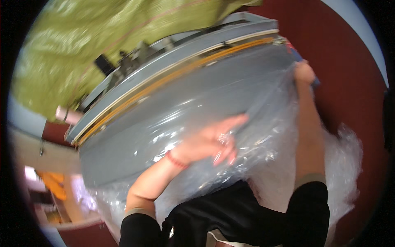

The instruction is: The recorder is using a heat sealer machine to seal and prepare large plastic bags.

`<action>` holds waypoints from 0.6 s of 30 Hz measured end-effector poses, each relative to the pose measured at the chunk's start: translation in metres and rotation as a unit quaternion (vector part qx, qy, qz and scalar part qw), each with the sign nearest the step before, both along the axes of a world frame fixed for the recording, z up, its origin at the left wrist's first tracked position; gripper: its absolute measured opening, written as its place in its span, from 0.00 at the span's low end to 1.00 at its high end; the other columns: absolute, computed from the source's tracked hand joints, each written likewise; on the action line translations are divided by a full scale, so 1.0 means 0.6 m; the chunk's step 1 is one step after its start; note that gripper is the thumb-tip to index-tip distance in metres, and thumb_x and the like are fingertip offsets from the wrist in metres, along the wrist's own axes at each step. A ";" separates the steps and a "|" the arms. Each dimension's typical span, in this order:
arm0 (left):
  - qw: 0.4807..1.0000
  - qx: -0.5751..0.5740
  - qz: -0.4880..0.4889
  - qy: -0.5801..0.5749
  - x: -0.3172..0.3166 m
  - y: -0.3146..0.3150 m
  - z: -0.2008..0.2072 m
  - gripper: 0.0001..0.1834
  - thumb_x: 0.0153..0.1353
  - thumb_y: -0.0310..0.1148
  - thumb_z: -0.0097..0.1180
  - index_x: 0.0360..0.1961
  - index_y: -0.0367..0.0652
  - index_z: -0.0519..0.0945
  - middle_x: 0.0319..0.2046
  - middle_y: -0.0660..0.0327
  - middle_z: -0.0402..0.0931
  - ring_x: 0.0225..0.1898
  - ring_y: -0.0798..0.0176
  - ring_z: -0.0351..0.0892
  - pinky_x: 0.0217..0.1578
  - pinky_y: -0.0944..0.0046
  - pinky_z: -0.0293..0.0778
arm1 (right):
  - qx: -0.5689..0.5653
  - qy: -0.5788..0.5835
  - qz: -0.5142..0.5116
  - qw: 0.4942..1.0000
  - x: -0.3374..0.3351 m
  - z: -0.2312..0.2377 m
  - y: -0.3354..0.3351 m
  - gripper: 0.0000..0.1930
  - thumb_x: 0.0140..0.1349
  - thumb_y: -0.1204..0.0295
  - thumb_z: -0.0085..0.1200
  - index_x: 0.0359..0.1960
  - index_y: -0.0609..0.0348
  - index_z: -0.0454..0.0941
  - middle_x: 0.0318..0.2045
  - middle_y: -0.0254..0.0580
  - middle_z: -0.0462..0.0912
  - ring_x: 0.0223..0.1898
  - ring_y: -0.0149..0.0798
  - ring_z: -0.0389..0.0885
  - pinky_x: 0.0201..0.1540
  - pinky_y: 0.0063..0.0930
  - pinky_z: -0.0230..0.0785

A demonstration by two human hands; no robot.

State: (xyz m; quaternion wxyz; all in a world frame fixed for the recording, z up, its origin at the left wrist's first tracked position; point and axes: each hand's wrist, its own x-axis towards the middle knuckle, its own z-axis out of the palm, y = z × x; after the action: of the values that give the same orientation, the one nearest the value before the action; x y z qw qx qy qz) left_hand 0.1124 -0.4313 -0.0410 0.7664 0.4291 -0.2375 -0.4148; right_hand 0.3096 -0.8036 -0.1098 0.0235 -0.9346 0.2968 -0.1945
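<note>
A sheet of clear plastic film (263, 152) lies in shiny wrinkles over a grey, flat surface (185, 99) and spills down in front of me. My left hand (214, 142), with a red bracelet at the wrist, is over the film; its index finger stretches out and the other fingers are bent but apart. Motion blurs this hand. At the far right corner my right hand (304, 73) is closed, and folds of the film fan out from it. A blue and red object shows just behind that hand, its kind unclear.
Along the far side runs a grey metal frame (181, 57) with an orange strip (193, 66). Dark fittings (127, 61) and a pink roll (68, 115) sit at its left. Yellow-green woven sheeting (94, 33) lies beyond; dark red floor (341, 74) shows at the right.
</note>
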 end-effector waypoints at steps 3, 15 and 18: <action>0.986 0.163 -0.014 0.043 -0.131 0.214 0.028 0.39 0.47 0.20 0.54 0.61 0.37 0.50 0.32 0.55 0.75 0.26 0.69 0.75 0.27 0.69 0.72 | -0.021 -0.065 0.057 0.996 -0.011 -0.010 -0.020 0.16 0.57 0.57 0.41 0.38 0.56 0.71 0.36 0.46 0.78 0.40 0.48 0.76 0.40 0.42 0.68; -0.070 0.746 0.480 -0.456 -0.399 0.741 0.216 0.17 0.44 0.22 0.51 0.40 0.42 0.73 0.33 0.65 0.71 0.34 0.67 0.68 0.36 0.66 0.65 | -0.021 -0.021 0.046 0.999 0.026 -0.036 -0.049 0.17 0.60 0.55 0.37 0.42 0.51 0.69 0.37 0.48 0.77 0.40 0.55 0.74 0.37 0.47 0.66; 0.241 0.756 0.315 -0.521 -0.325 0.595 0.117 0.27 0.52 0.30 0.50 0.56 0.44 0.62 0.57 0.55 0.58 0.61 0.50 0.51 0.58 0.54 0.49 | -0.029 -0.027 0.039 0.998 0.025 -0.047 -0.057 0.17 0.60 0.56 0.37 0.42 0.51 0.69 0.37 0.47 0.77 0.40 0.54 0.74 0.37 0.47 0.66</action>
State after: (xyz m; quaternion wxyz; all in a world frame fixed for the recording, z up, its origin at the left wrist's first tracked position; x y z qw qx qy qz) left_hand -0.0827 -0.0743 0.0293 -0.1331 0.9736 -0.0083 0.1853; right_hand 0.3244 -0.8377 -0.1379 0.0117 -0.9402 0.2533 -0.2272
